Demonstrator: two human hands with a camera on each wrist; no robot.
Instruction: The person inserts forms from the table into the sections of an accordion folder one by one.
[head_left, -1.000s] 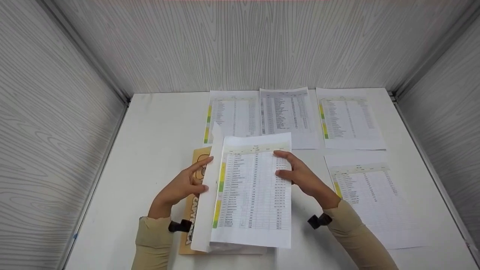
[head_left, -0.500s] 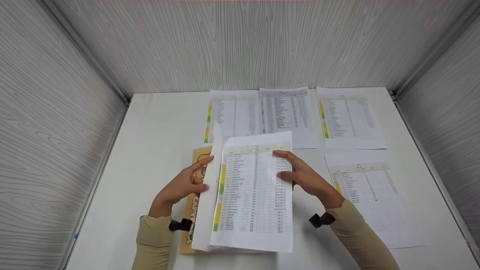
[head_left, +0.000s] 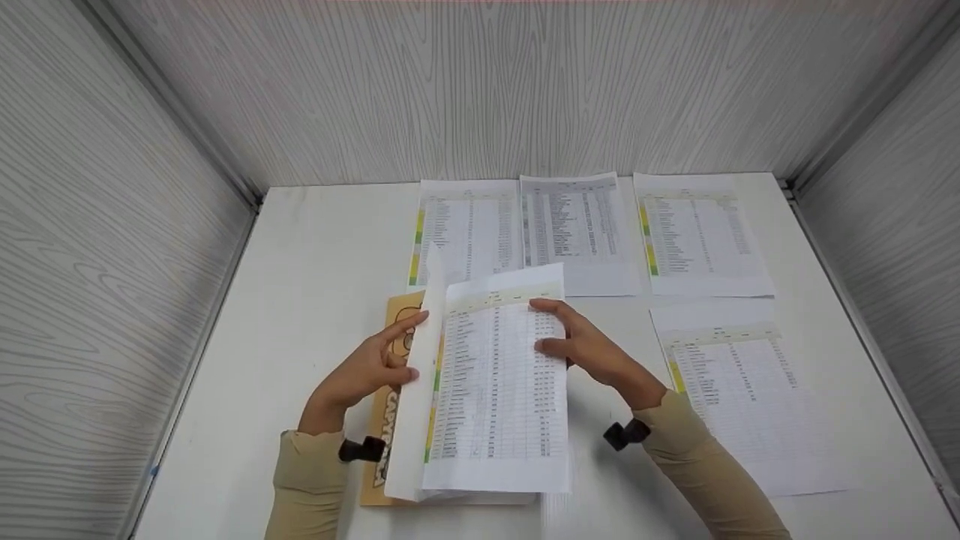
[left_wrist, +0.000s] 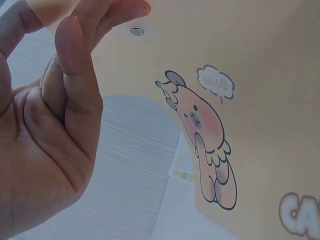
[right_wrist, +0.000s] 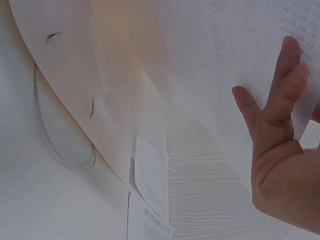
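An orange folder point(head_left: 373, 491) with cartoon lettering stands half open near the front middle, its white inner flap point(head_left: 409, 442) raised. My left hand point(head_left: 364, 375) pinches this flap between thumb and fingers. In the left wrist view the folder's cover point(left_wrist: 270, 130) carries a cartoon animal, a "Nice" bubble and a round metal snap point(left_wrist: 137, 31). My right hand point(head_left: 596, 352) grips the right edge of a printed sheet point(head_left: 502, 390), thumb and index finger on its front, other fingers behind. The sheet's left edge, with yellow and green marks, lies against the flap.
Three printed sheets lie along the back: a left one point(head_left: 487, 225), a grey-tinted one point(head_left: 577, 240) and a right one point(head_left: 697, 240). Another sheet point(head_left: 750, 427) lies at the right. A thin cord loop point(right_wrist: 47, 140) hangs at the folder's edge. Grained panels point(head_left: 480, 90) enclose the white table.
My right hand has shifted a little left with the printed sheet, bringing it closer to the flap. The left hand has stayed almost in place.
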